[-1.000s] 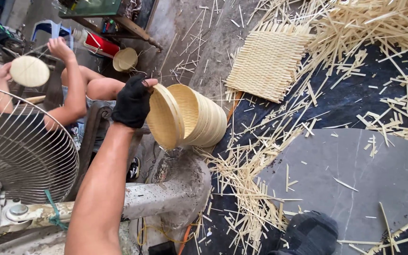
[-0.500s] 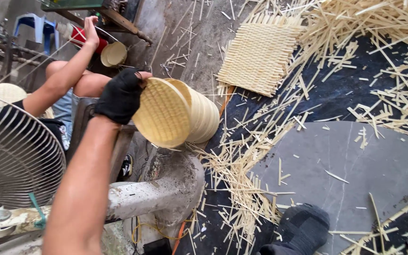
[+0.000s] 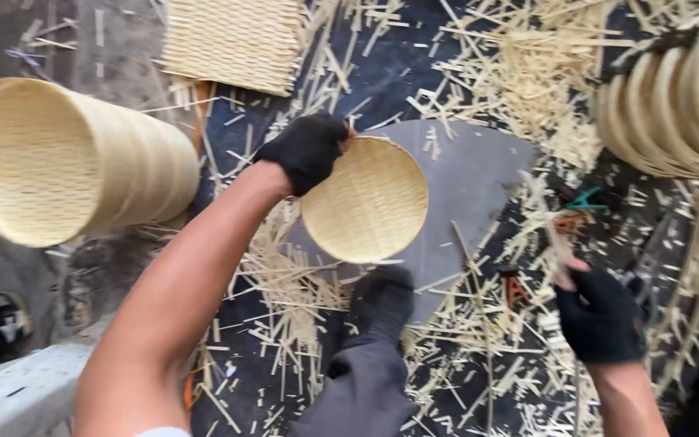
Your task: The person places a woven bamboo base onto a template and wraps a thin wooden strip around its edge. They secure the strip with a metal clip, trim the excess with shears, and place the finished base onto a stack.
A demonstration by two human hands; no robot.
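Note:
My left hand [image 3: 307, 150], in a black glove, grips the upper rim of a single round woven bamboo tray [image 3: 366, 201] and holds it tilted over a grey board [image 3: 479, 182]. A stack of the same trays [image 3: 66, 162] lies on its side at the left, apart from that hand. At the lower right my right hand [image 3: 600, 317], also gloved in black, is closed around a thin bamboo strip [image 3: 550, 231] that sticks up from its fingers, blurred.
A second stack of trays [image 3: 677, 101] lies at the upper right. A flat square woven mat [image 3: 236, 40] is at the top. Bamboo slivers litter the dark floor. A green clamp [image 3: 584, 201] and an orange clamp [image 3: 515, 287] lie among them. My dark-clad leg [image 3: 370, 372] reaches forward.
My left hand has left the stack of trays and come right over the grey board with one tray in it. The view has swung right, and my right hand is now in sight.

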